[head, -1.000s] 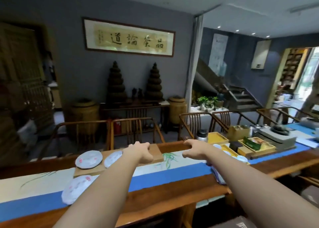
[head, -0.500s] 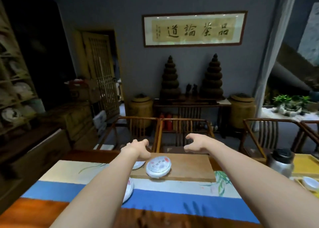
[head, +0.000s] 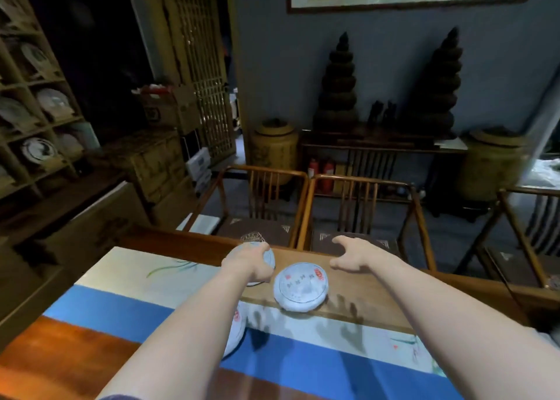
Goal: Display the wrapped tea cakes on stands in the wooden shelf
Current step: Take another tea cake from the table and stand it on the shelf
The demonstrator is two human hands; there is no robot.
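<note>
Three round tea cakes in pale paper lie on the table in front of me. My left hand (head: 249,263) lies over the far-left tea cake (head: 269,255), fingers curled round its edge. A second tea cake (head: 301,287) lies flat on the low wooden board (head: 366,296), untouched. My left forearm partly hides a third tea cake (head: 238,328) on the blue and white runner. My right hand (head: 353,254) hovers over the board's far edge, fingers spread, holding nothing. The wooden shelf (head: 28,127) stands at the far left with wrapped cakes on stands in its compartments.
Two wooden armchairs (head: 306,193) stand close behind the table's far edge. Stacked cardboard boxes (head: 157,163) and a long box (head: 100,218) fill the floor between table and shelf. Large ceramic jars (head: 274,148) and a dark side table line the back wall.
My view has swung left and down, bringing the shelf into sight. Both hands dropped toward the board; my left hand came down onto the far-left tea cake.
</note>
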